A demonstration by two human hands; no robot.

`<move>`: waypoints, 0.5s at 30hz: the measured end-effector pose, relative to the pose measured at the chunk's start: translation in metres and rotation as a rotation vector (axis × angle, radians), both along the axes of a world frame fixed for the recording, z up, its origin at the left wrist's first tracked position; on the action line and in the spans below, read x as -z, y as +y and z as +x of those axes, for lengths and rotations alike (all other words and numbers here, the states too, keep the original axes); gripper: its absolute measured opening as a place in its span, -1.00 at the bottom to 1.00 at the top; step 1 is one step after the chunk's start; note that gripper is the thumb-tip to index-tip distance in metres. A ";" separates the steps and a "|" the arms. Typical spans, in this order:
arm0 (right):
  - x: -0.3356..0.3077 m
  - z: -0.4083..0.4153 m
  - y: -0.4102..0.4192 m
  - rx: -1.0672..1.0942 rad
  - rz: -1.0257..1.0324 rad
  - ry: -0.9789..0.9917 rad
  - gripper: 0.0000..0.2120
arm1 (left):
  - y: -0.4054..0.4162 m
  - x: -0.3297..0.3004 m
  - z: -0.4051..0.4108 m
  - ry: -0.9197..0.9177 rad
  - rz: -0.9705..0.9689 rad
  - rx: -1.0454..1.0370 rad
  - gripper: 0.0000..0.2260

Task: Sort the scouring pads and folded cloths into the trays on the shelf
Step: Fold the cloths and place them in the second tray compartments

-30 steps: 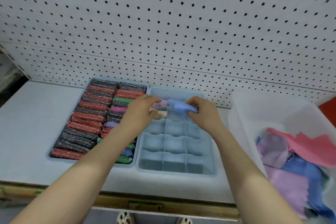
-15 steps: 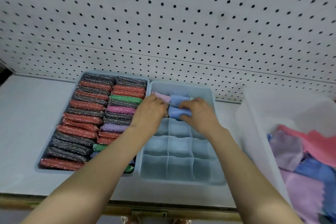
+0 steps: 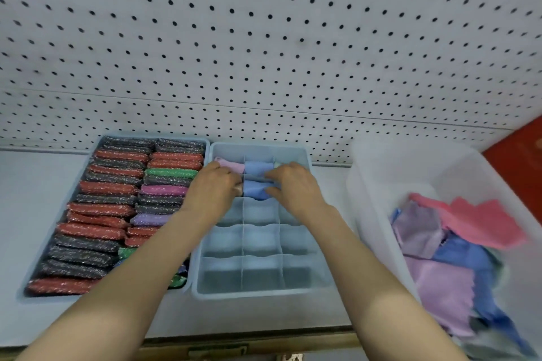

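1. White pegboard (image 3: pixel 264 53) backed the shelf (image 3: pixel 35 208), which carried both trays.
2. Left hand (image 3: pixel 215 189) and right hand (image 3: pixel 293 187) both reached into the divided tray (image 3: pixel 308 281), fingers curled, pinching a folded blue cloth (image 3: pixel 254 190) from either side in the second-row middle compartment.
3. Back row held a folded pink cloth (image 3: pixel 230 165) at left and another blue cloth (image 3: pixel 258 167) in the middle; nearer compartments showed bare bottoms.
4. Just left, touching, the scouring pad tray (image 3: pixel 99 141) stood packed with red, dark, green and purple pads (image 3: pixel 108 187).
5. At right, a clear bin (image 3: pixel 369 214) held loose cloths (image 3: pixel 448 243), pink, purple, blue.
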State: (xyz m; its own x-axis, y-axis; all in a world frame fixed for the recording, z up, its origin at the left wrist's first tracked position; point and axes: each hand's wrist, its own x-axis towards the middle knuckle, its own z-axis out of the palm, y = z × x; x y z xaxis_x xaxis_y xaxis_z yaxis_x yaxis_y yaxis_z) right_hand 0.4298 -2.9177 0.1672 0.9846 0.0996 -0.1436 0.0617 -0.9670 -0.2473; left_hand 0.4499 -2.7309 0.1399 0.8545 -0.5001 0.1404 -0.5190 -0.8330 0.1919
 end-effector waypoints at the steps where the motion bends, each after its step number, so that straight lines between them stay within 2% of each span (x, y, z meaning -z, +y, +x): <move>1: -0.012 -0.006 -0.009 0.011 0.051 -0.023 -0.74 | -0.003 -0.007 -0.001 0.033 -0.045 -0.019 -0.95; 3: -0.040 -0.023 -0.036 0.073 0.166 -0.118 -0.74 | -0.012 -0.018 -0.001 0.115 -0.070 -0.086 -0.91; 6: -0.073 -0.058 -0.100 0.261 0.337 -0.297 -0.85 | -0.041 -0.038 -0.009 0.134 -0.165 -0.098 -0.91; 8: -0.081 -0.084 -0.150 0.437 0.342 -0.335 -0.81 | -0.073 -0.050 -0.019 0.149 -0.273 -0.071 -0.92; 10: -0.073 -0.106 -0.195 0.578 0.193 -0.246 -0.74 | -0.106 -0.058 -0.029 0.178 -0.357 -0.019 -0.88; 12: -0.055 -0.122 -0.228 0.675 0.057 -0.071 -0.74 | -0.136 -0.063 -0.040 0.214 -0.433 0.035 -0.84; 13: -0.046 -0.127 -0.239 0.705 0.041 -0.002 -0.78 | -0.148 -0.064 -0.045 0.230 -0.467 0.055 -0.83; 15: -0.035 -0.132 -0.251 0.715 0.073 0.016 -0.86 | -0.170 -0.066 -0.054 0.244 -0.504 0.094 -0.82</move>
